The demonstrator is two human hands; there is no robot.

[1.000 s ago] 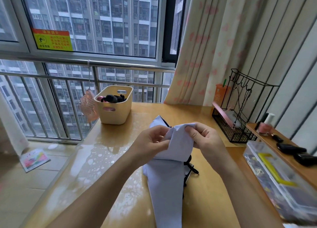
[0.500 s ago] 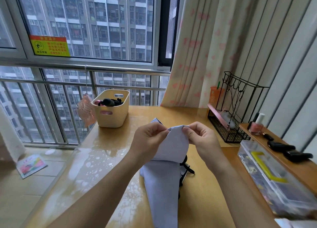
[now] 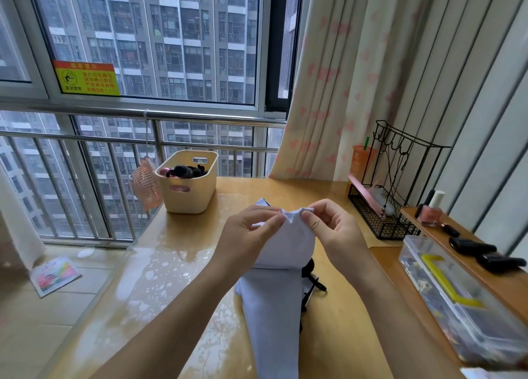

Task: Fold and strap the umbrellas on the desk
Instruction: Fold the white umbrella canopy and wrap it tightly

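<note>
A pale lilac umbrella (image 3: 274, 307) lies lengthwise on the wooden desk (image 3: 343, 336), its canopy cloth lifted at the far end. My left hand (image 3: 251, 236) pinches the raised edge of the cloth from the left. My right hand (image 3: 334, 230) pinches the same edge from the right, a short gap from the left fingers. The cloth bunches between the two pinches. Black ribs or a strap (image 3: 313, 284) poke out from under the canopy on its right side. The handle is hidden.
A cream basket (image 3: 188, 190) with dark items stands at the desk's far left, a pink fan (image 3: 144, 184) hanging beside it. A black wire rack (image 3: 385, 207), a clear plastic box (image 3: 457, 298) and a shelf with nail polish (image 3: 428, 213) line the right side.
Both hands have drawn closer together along the cloth edge, gathering it into a small bunch. The camera view shifted slightly.
</note>
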